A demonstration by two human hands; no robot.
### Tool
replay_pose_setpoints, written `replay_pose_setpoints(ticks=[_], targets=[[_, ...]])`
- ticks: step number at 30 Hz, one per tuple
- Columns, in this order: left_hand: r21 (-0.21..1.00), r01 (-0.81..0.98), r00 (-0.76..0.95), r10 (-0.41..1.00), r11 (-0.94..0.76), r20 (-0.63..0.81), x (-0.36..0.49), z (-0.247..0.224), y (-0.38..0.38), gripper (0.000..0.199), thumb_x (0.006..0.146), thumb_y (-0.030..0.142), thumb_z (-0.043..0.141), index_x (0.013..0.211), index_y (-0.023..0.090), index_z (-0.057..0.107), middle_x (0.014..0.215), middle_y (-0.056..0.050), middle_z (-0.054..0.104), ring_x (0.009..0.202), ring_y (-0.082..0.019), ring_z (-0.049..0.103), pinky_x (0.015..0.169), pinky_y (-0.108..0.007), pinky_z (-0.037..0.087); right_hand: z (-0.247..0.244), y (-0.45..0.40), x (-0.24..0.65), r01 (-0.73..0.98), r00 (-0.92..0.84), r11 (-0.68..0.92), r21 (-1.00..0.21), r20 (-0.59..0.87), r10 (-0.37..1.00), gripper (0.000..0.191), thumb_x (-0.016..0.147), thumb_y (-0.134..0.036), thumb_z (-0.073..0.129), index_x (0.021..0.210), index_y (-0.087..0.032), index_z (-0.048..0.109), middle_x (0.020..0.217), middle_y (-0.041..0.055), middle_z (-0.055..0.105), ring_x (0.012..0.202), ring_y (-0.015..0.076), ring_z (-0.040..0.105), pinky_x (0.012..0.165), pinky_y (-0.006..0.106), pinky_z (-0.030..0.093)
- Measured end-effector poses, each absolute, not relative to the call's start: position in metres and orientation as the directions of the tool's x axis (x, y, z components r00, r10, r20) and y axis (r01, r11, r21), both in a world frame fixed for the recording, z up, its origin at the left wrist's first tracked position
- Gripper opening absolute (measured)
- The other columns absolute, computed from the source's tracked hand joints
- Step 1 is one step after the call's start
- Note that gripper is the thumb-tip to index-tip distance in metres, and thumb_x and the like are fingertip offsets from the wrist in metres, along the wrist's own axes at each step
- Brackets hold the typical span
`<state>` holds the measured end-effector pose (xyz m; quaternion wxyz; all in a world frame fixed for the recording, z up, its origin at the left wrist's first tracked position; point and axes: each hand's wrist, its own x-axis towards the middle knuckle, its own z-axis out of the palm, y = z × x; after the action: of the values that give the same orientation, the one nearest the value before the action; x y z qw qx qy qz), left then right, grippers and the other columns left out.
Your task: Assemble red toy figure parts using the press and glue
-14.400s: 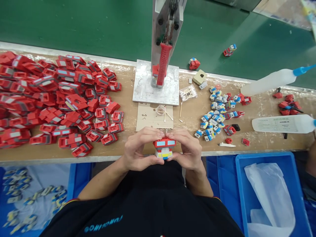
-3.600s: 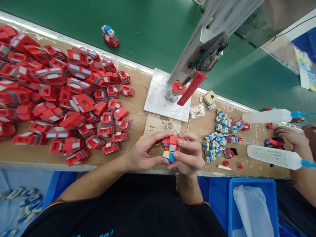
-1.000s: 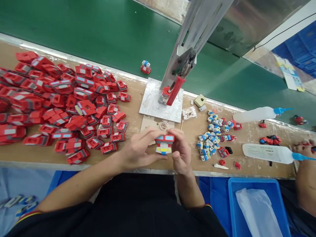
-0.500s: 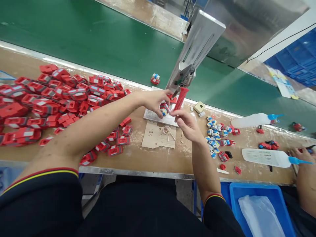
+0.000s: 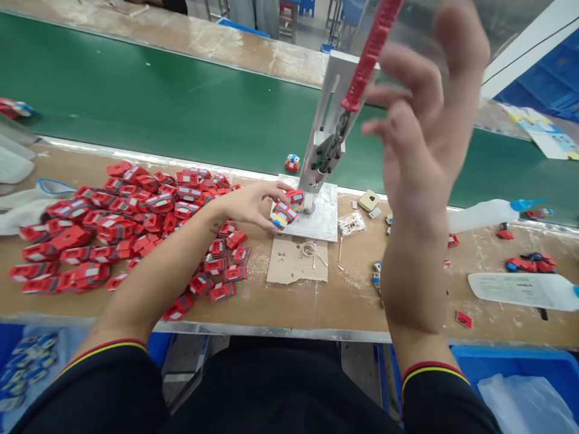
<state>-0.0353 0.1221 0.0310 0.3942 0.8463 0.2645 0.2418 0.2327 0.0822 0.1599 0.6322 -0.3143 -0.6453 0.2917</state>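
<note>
Currently, at twelve o'clock, your left hand [image 5: 253, 204] holds a red toy [image 5: 284, 214] by the metal plate [image 5: 324, 220], a second toy [image 5: 295, 198] just beside it. At one o'clock your right hand [image 5: 423, 135] spreads loosely near the red handle [image 5: 371, 57]; contact is unclear.

A green belt [image 5: 181, 102] runs between two brown benches [image 5: 271, 310].
The near bench ends in a pale metal strip [image 5: 294, 336]; the far one, worn and whitish in patches, reflects glossy light. Beyond it, stools [image 5: 307, 7] stand on a light grey floor [image 5: 312, 30]. At upper right, a thin dark cable [image 5: 534, 49] slants across a white panel [image 5: 538, 30], with blue crates [image 5: 543, 84] just below.
</note>
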Motion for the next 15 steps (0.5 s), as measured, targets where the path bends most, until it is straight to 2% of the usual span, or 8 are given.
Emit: replay_pose_setpoints(ticks=[1, 3, 5, 9, 12, 15], targets=[[0.821, 0.217, 0.734, 0.643, -0.528, 0.219, -0.042, 0.033, 0.113, 0.050, 0.060, 0.045, 0.102, 0.101, 0.025, 0.083, 0.140, -0.014, 0.074, 0.130, -0.033, 0.072, 0.113, -0.052, 0.056, 0.143, 0.067, 0.238, 0.075, -0.066, 0.666, -0.742, 0.663, 0.746, 0.047, 0.087, -0.055, 0.085, 0.131, -0.045, 0.073, 0.126, -0.0089, 0.077, 0.114, 0.0165, 0.076, 0.081, 0.027, 0.059], [0.867, 0.139, 0.722, 0.648, -0.478, 0.241, -0.049, 0.035, 0.095, 0.051, 0.058, 0.048, 0.103, 0.099, 0.026, 0.084, 0.139, -0.016, 0.075, 0.131, -0.035, 0.072, 0.110, -0.055, 0.058, 0.103, 0.039, 0.248, 0.147, -0.059, 0.662, -0.735, 0.661, 0.748, 0.033, 0.095, -0.050, 0.079, 0.124, -0.036, 0.073, 0.109, -0.0005, 0.075, 0.095, 0.0165, 0.074, 0.076, 0.031, 0.065], [0.896, 0.077, 0.713, 0.653, -0.437, 0.258, -0.049, 0.038, 0.079, 0.051, 0.055, 0.046, 0.105, 0.098, 0.027, 0.084, 0.138, -0.017, 0.075, 0.131, -0.038, 0.072, 0.108, -0.057, 0.060, 0.063, 0.019, 0.250, 0.164, -0.140, 0.532, -0.831, 0.515, 0.846, 0.031, 0.098, -0.050, 0.076, 0.122, -0.032, 0.069, 0.110, 0.0024, 0.073, 0.093, 0.0176, 0.074, 0.076, 0.033, 0.067], [0.912, -0.018, 0.713, 0.635, -0.409, 0.298, -0.033, 0.040, 0.059, 0.052, 0.052, 0.040, 0.108, 0.097, 0.027, 0.084, 0.140, -0.019, 0.074, 0.129, -0.040, 0.073, 0.107, -0.059, 0.061, 0.015, 0.000, 0.234, 0.022, -0.225, 0.231, -0.973, 0.220, 0.949, 0.049, 0.086, -0.053, 0.088, 0.122, -0.030, 0.064, 0.114, 0.0045, 0.075, 0.100, 0.0205, 0.077, 0.078, 0.035, 0.068], [0.902, -0.062, 0.738, 0.588, -0.428, 0.330, -0.020, 0.038, 0.055, 0.049, 0.060, 0.038, 0.105, 0.103, 0.027, 0.084, 0.149, -0.019, 0.069, 0.139, -0.040, 0.069, 0.115, -0.060, 0.056, 0.007, -0.007, 0.222, -0.052, -0.183, 0.118, -0.992, 0.125, 0.975, 0.051, 0.081, -0.052, 0.092, 0.116, -0.027, 0.066, 0.109, 0.0047, 0.077, 0.094, 0.0204, 0.078, 0.078, 0.037, 0.069], [0.879, -0.072, 0.749, 0.557, -0.471, 0.360, -0.011, 0.034, 0.054, 0.048, 0.065, 0.037, 0.103, 0.108, 0.026, 0.083, 0.157, -0.019, 0.064, 0.151, -0.041, 0.059, 0.122, -0.061, 0.051, 0.004, -0.015, 0.219, -0.040, -0.038, 0.171, -0.985, 0.172, 0.984, 0.042, 0.082, -0.048, 0.091, 0.110, -0.025, 0.070, 0.105, 0.0050, 0.078, 0.090, 0.0196, 0.078, 0.078, 0.036, 0.069]])
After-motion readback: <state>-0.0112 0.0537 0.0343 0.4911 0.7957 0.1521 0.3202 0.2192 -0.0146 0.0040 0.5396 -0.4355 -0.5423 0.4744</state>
